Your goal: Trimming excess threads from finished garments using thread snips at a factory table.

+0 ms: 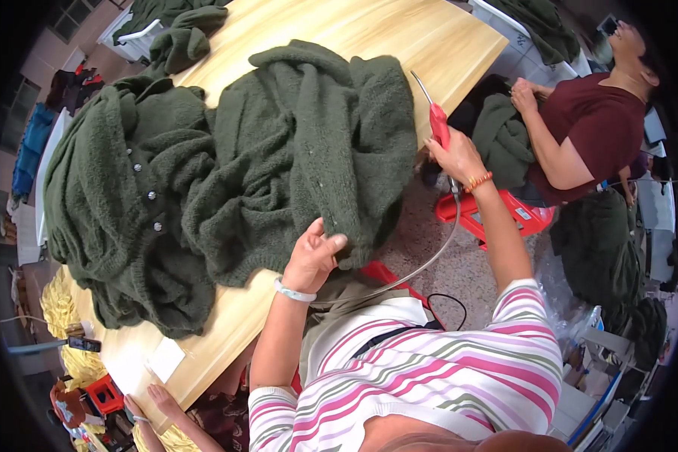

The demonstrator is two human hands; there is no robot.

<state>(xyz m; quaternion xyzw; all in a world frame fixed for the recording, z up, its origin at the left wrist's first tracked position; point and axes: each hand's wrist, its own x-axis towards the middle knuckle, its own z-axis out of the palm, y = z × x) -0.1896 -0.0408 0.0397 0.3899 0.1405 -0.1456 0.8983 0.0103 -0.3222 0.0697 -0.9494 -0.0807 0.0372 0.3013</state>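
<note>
A dark green knitted cardigan (275, 151) lies rumpled over the wooden table's near side, with small pale spots along its front band. My left hand (314, 258), a pale bangle at its wrist, is at the cardigan's lower edge, fingers curled and closed on the knit. In my right hand (459, 160), held off to the right of the garment, is a red air blow gun (439, 124). Its thin bent metal nozzle points up and left, and a clear hose (437, 260) runs from its base towards my waist. Left of the cardigan, another green cardigan (128, 203) shows several shiny buttons.
The pale wooden table (339, 34) carries more green knitwear (184, 38) at its far left. A person (591, 124) sits at right with green knit in their lap. Another person's hands (154, 407) rest at the table's near-left corner. A red plastic stool (512, 218) stands right.
</note>
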